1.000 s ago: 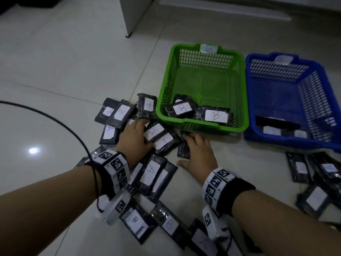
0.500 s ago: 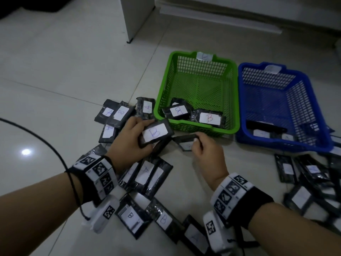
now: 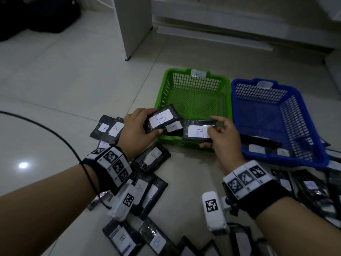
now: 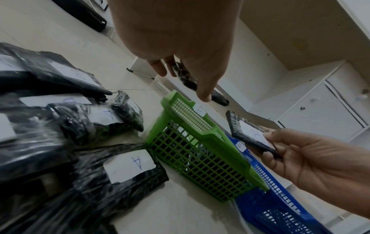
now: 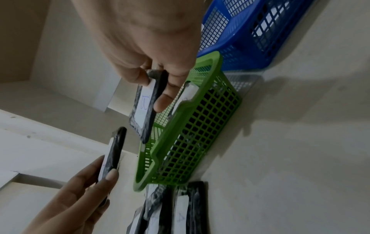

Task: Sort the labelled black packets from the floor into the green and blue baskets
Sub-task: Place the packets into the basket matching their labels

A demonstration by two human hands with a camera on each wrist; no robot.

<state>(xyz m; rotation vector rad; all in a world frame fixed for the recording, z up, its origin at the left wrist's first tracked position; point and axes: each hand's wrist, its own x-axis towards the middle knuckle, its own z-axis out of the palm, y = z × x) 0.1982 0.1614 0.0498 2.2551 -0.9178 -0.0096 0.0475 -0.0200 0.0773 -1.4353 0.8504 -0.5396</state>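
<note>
My left hand (image 3: 140, 125) grips a black packet labelled B (image 3: 160, 119) over the near left corner of the green basket (image 3: 193, 79). My right hand (image 3: 216, 130) pinches a second B packet (image 3: 197, 133) above the basket's near rim. The right wrist view shows this packet (image 5: 144, 109) held edge-on beside the green basket (image 5: 192, 131). Another packet (image 3: 173, 126) lies inside the basket between the two held ones. The blue basket (image 3: 276, 84) stands to the right with packets (image 3: 258, 145) in it. More packets lie on the floor, one labelled A (image 3: 153, 156).
Loose packets (image 3: 121, 239) cover the floor under my forearms, and another heap (image 3: 306, 187) lies at the right. A black cable (image 3: 55, 134) curves across the tiles at the left. A white furniture leg (image 3: 132, 28) stands behind the baskets.
Both hands picked a packet off the floor and lifted it. They now hold the two B packets at the green basket's near edge.
</note>
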